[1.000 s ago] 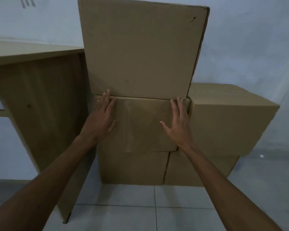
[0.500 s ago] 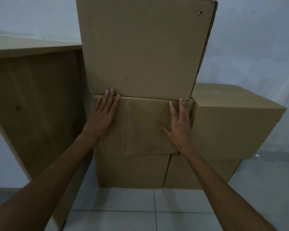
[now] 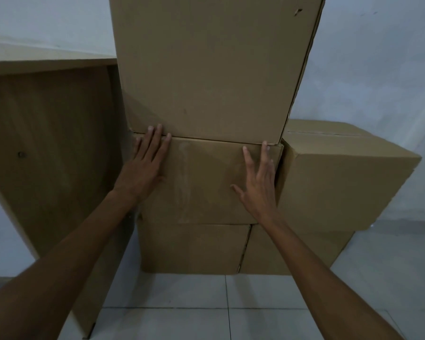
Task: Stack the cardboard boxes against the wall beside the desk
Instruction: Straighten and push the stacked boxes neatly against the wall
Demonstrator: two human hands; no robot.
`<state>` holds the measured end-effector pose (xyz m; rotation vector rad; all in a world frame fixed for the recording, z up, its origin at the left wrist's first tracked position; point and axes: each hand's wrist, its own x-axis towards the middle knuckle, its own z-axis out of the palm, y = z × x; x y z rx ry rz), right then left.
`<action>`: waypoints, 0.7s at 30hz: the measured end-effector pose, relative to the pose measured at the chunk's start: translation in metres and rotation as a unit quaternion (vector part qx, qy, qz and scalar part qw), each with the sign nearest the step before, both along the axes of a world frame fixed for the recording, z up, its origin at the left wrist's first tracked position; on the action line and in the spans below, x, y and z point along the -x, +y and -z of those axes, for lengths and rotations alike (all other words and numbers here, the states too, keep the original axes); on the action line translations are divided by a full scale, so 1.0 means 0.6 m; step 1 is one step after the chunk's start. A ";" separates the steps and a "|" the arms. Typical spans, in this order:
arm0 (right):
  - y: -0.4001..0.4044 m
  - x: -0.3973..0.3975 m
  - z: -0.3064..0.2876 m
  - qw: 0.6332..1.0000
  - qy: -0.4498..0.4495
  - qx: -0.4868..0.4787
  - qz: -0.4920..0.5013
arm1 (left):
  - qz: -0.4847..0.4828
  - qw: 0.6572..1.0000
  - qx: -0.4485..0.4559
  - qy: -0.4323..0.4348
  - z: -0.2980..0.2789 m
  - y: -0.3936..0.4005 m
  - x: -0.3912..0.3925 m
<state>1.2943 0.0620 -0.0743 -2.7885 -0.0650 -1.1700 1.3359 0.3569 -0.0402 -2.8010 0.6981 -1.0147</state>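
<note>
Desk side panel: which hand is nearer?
Left. The left hand lies flat on the middle box beside the desk side panel; the right hand presses that box's far end.

A pale wall [image 3: 378, 57] fills the background, plain apart from a few faint marks near its upper right. The floor [image 3: 268, 322] is laid with light square tiles, and thin dark joints [image 3: 226, 290] run between them, one straight toward the camera and another crossing it. Where the wall meets the floor on the right, a darker band [image 3: 402, 220] runs along the base.
</note>
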 end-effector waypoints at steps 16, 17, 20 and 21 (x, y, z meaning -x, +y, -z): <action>-0.015 0.017 0.038 0.998 0.012 -0.034 -0.048 | -0.039 0.999 -0.005 0.002 0.002 0.013 -0.019; -0.017 0.019 0.043 0.998 0.016 -0.037 -0.045 | -0.038 0.999 -0.003 0.001 0.002 0.014 -0.020; -0.022 0.020 0.050 0.998 0.028 -0.035 -0.045 | -0.035 0.999 -0.001 0.005 0.004 0.015 -0.023; -0.023 0.020 0.050 0.998 0.032 -0.033 -0.047 | -0.034 0.999 -0.001 0.008 0.005 0.015 -0.024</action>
